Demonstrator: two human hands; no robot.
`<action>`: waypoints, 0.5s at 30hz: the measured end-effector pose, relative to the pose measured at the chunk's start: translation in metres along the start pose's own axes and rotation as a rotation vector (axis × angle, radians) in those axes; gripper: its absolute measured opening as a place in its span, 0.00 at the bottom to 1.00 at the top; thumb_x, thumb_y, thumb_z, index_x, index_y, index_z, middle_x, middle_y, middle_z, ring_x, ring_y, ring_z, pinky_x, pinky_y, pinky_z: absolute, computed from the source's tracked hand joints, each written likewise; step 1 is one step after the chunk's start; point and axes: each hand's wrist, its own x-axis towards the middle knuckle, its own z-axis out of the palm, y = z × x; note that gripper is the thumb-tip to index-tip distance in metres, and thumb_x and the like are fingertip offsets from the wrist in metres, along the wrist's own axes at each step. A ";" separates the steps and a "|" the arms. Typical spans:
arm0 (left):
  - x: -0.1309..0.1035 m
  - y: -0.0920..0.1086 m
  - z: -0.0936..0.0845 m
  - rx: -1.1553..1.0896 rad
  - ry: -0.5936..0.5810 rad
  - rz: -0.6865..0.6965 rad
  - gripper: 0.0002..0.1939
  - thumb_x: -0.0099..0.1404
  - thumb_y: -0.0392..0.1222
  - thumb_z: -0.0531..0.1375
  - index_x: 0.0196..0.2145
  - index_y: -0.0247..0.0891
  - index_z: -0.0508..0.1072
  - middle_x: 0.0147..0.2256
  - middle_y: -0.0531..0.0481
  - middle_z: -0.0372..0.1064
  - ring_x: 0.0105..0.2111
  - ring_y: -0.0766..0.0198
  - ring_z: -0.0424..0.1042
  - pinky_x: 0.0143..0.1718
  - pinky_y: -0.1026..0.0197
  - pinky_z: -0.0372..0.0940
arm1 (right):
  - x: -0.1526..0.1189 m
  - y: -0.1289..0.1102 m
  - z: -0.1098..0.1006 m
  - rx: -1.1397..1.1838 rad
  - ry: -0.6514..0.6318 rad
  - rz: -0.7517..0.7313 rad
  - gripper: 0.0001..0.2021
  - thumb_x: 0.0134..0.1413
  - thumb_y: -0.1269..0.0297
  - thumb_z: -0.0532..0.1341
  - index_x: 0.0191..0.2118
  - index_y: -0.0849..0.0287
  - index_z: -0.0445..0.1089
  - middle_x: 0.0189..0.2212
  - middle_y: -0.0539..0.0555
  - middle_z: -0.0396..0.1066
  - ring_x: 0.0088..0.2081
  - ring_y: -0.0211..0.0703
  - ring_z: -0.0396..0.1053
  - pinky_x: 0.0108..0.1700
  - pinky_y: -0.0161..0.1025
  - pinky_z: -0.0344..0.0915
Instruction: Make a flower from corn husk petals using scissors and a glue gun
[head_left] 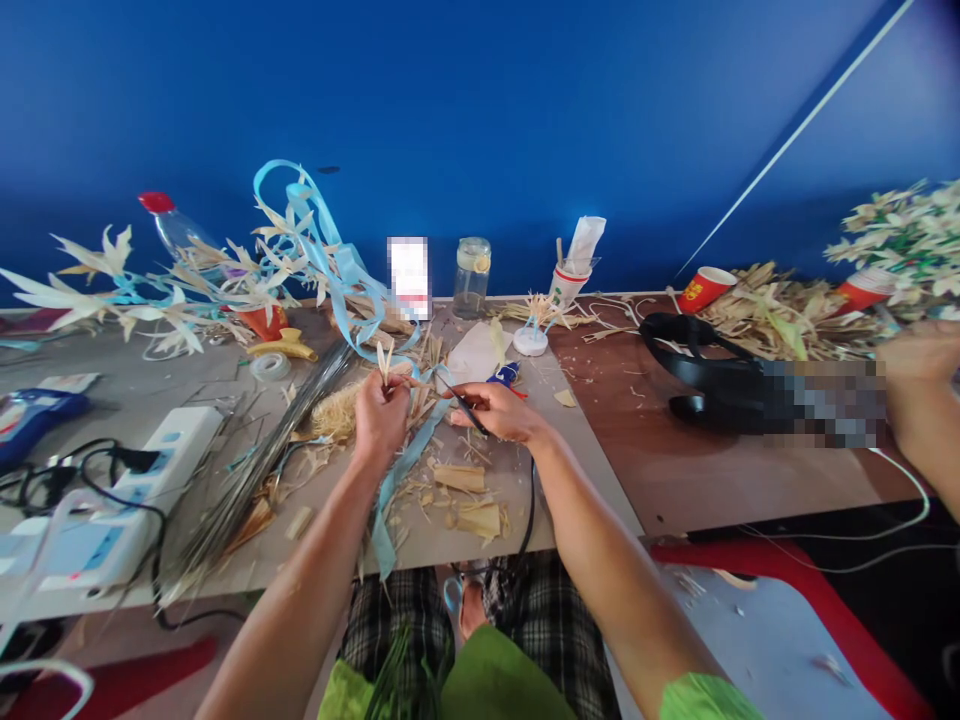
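My left hand [384,415] pinches a small pale corn-husk flower [385,362], its pointed petals standing up above the fingers. Closed around a slim black tool [471,414], my right hand [499,408] is just to the right, the tool's thin tip pointing towards the left hand. The exact kind of tool is unclear. A light blue ribbon [409,462] runs between the hands and down over the table's front edge. Husk scraps [459,478] lie below the hands. Left of my left hand are a tuft of pale fibre [335,412] and a bundle of thin wires [262,470].
Husk flowers [112,270], a phone [409,275], a glass jar [472,280] and a paper cup [568,286] stand along the back. A power strip [142,490] lies left. Right are a black strapped object [705,375] and another person's arm [922,400].
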 end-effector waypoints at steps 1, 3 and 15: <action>0.000 0.000 0.000 -0.003 -0.004 -0.012 0.04 0.51 0.37 0.55 0.28 0.39 0.66 0.24 0.53 0.66 0.24 0.66 0.62 0.24 0.66 0.54 | 0.000 0.001 -0.001 -0.020 -0.011 0.001 0.19 0.40 0.63 0.67 0.43 0.62 0.73 0.32 0.51 0.73 0.34 0.38 0.70 0.38 0.34 0.65; 0.001 -0.001 0.000 -0.007 -0.008 -0.026 0.04 0.51 0.37 0.55 0.29 0.38 0.65 0.25 0.52 0.66 0.25 0.66 0.62 0.24 0.66 0.55 | 0.000 0.003 -0.003 -0.059 -0.026 0.005 0.19 0.40 0.63 0.67 0.42 0.62 0.73 0.32 0.51 0.74 0.34 0.39 0.70 0.38 0.34 0.65; 0.003 -0.006 0.001 0.001 0.037 0.072 0.02 0.52 0.38 0.55 0.26 0.38 0.65 0.25 0.51 0.67 0.25 0.66 0.63 0.26 0.66 0.56 | -0.003 -0.004 -0.003 -0.154 -0.065 0.043 0.18 0.38 0.62 0.68 0.40 0.62 0.75 0.29 0.52 0.75 0.31 0.40 0.70 0.34 0.34 0.65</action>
